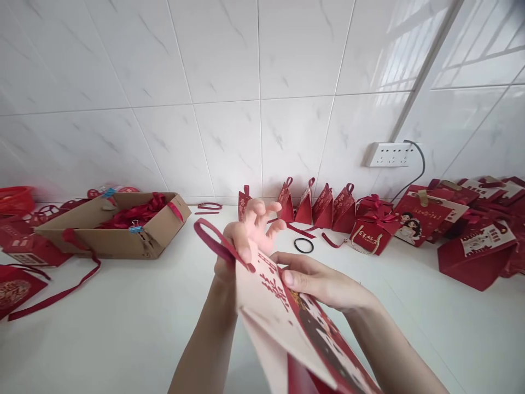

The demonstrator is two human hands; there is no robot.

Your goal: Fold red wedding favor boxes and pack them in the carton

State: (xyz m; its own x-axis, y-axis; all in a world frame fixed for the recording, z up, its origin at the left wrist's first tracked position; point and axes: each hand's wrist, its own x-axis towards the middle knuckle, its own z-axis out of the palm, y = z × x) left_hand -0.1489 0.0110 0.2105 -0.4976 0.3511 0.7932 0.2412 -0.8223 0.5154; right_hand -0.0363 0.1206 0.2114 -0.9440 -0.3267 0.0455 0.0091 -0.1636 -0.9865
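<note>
A red and cream paper gift box (270,306), printed with a cartoon couple and red characters, is held tilted in front of me, its lower end running out of view. A dark red ribbon loop (217,241) sticks out from its top corner. My left hand (246,235) is at that corner, thumb against the box beside the ribbon; its other fingers are bent and apart behind the box. On the right edge, my right hand (324,282) grips the box with the thumb on the printed face and the fingers behind.
A cardboard box (151,241) of red ribbon stands at left, with a loose ribbon (77,284) hanging out. Several small red boxes (322,205) line the wall. A black ring (304,245) lies before them. More red gift boxes (476,246) crowd the right, near a power strip (389,155).
</note>
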